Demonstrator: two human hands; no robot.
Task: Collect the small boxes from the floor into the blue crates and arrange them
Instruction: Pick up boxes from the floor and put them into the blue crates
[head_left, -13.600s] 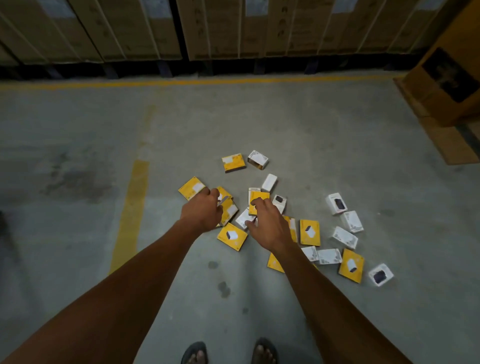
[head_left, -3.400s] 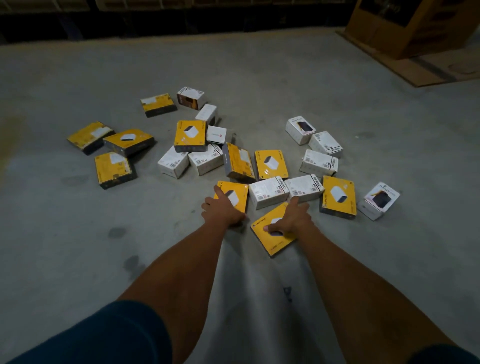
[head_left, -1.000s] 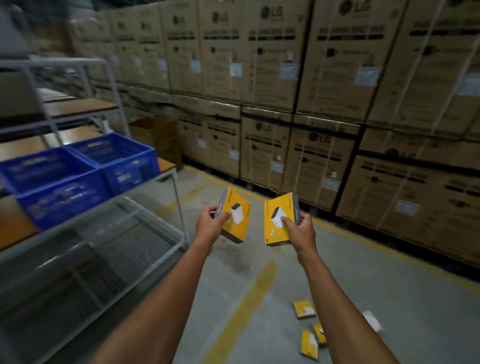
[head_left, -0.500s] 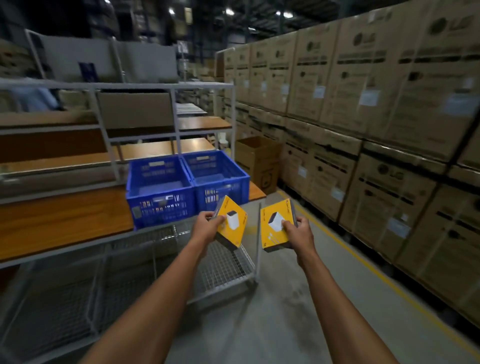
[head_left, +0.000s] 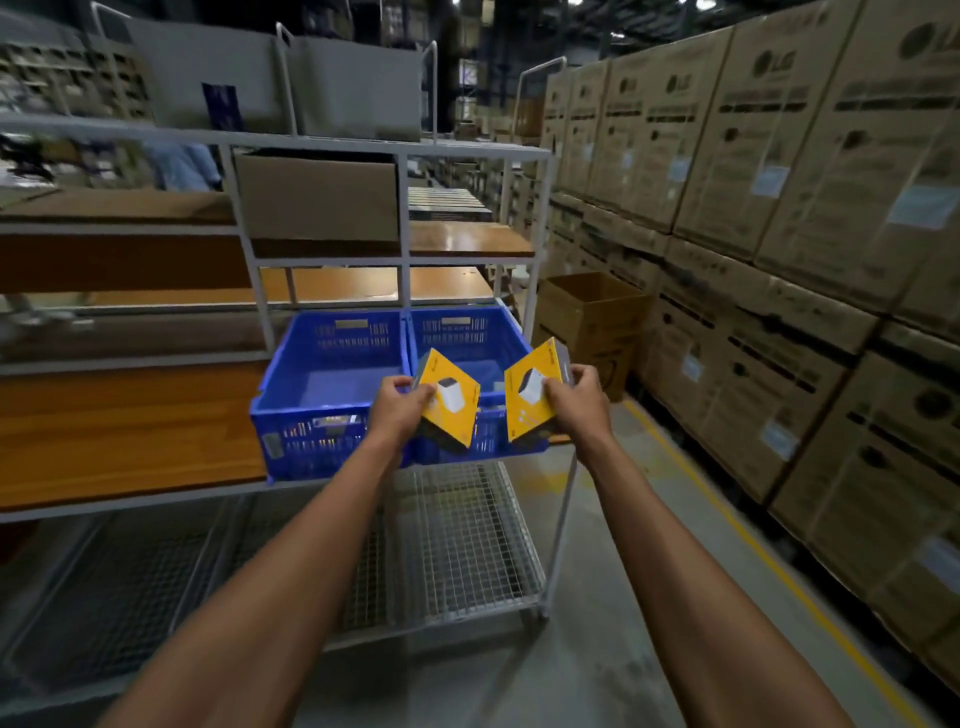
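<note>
Stacked cardboard cartons (head_left: 810, 218) wall the right of this warehouse aisle. My left hand (head_left: 400, 410) grips one yellow box (head_left: 449, 400), my right hand (head_left: 576, 402) grips another yellow box (head_left: 532, 400); both tilt upright, apart from each other, in front of the right blue crate (head_left: 467, 332). Beside it, touching, sits the left blue crate (head_left: 322, 395), both on the wooden shelf (head_left: 124, 426) of a white metal rack (head_left: 561, 499).

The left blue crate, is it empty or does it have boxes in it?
Empty, it seems: the left blue crate shows only bare blue floor; its near corner is hidden.
</note>
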